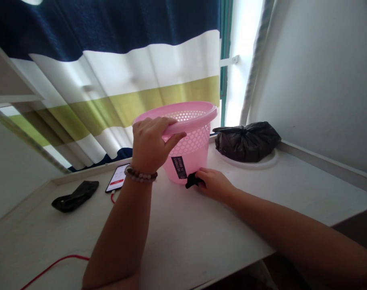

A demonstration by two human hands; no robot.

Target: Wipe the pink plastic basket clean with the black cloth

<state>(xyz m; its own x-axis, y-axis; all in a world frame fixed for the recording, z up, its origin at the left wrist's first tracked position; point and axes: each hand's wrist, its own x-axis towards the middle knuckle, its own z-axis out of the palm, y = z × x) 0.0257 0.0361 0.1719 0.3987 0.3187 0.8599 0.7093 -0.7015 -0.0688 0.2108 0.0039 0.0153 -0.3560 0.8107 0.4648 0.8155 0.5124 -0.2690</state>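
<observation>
A pink plastic garbage bin (pixel 191 155) with a perforated upper wall and a black label stands on the white table. My left hand (pixel 151 141), with a beaded bracelet at the wrist, grips the bin's near rim, fingers over the edge and thumb outside. Low at the bin's front, my right hand (pixel 212 183) is closed on a black cloth (pixel 193 180), which touches the wall just beside the label. Part of the cloth is hidden in the fingers.
A tied black garbage bag (pixel 250 141) rests on a round white lid (pixel 262 163) at the back right. Left of the bin lie a phone (pixel 115 179) with a red cable (pixel 56 262) and a folded black bundle (pixel 76 196). A striped curtain (pixel 117 72) hangs behind.
</observation>
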